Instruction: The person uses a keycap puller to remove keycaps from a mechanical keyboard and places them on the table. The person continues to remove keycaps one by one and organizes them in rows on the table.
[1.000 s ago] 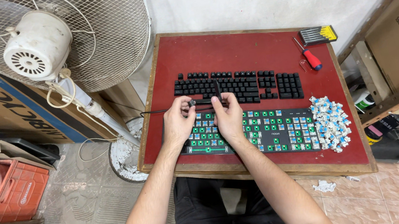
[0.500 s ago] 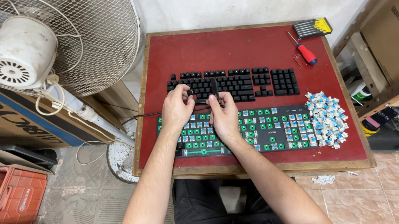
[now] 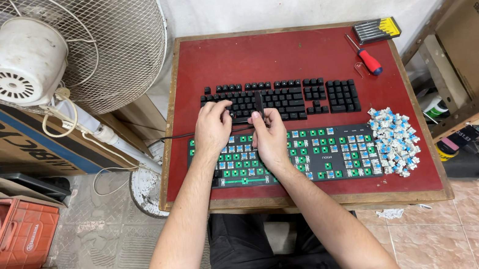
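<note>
Both hands grip the black keyboard [image 3: 284,98] at frame centre: left hand [image 3: 212,127] on its keys, right hand [image 3: 269,137] pinching a key, above the stripped keyboard [image 3: 316,155].

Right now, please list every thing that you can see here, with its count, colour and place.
table: one, red top, wooden rim, centre
far keyboard: one, black keycaps on, middle of table
near keyboard: one, caps off, green and blue switches, front of table
loose switches: one pile, blue and white, right of near keyboard
screwdriver: one, red handle, far right of table
bit set: one, black and yellow, far right corner
fan: one, white, left
crate: one, orange, floor left
left hand: on far keyboard
right hand: fingers at far keyboard
</note>
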